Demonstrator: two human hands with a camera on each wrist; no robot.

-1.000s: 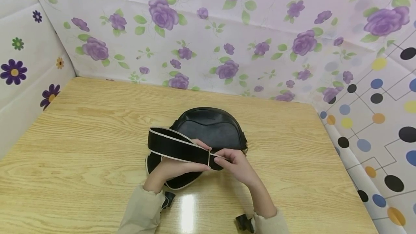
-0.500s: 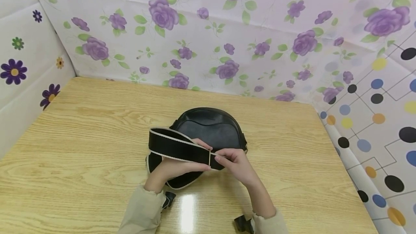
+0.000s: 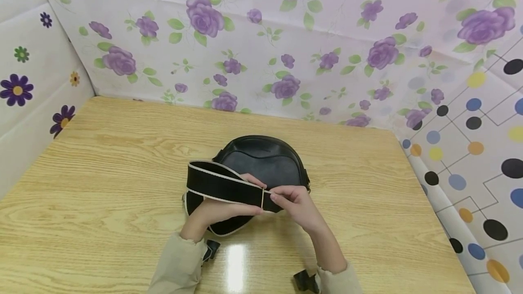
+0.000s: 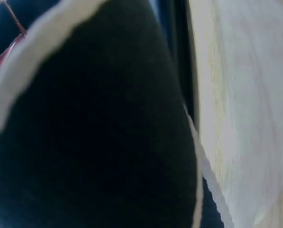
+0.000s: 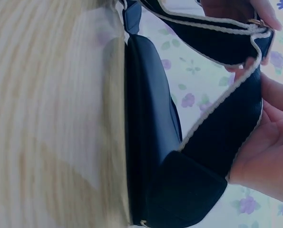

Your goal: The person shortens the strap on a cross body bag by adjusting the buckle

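A black half-round bag (image 3: 261, 167) lies on the table. Its wide black strap (image 3: 220, 186), edged in white, is looped in front of it. My left hand (image 3: 220, 211) holds the strap beside a thin gold-coloured slider buckle (image 3: 263, 198), thumb at the lower edge and fingers at the upper. To the right of the buckle, my right hand (image 3: 300, 208) pinches the strap between thumb and fingers. In the right wrist view the strap (image 5: 227, 123) runs from the bag (image 5: 148, 104) up past my right hand (image 5: 269, 142). Blurred strap (image 4: 93, 118) fills most of the left wrist view.
The wooden table (image 3: 102, 185) extends around the bag. Behind it stands a wall covering with purple flowers (image 3: 286, 87); a dotted sheet (image 3: 476, 149) borders the right side and a flowered sheet (image 3: 30, 117) the left. Small black pieces (image 3: 306, 281) show by both sleeves.
The short stretch of strap right of the buckle looks slightly straighter than one second ago. Both hands and the bag have hardly moved.
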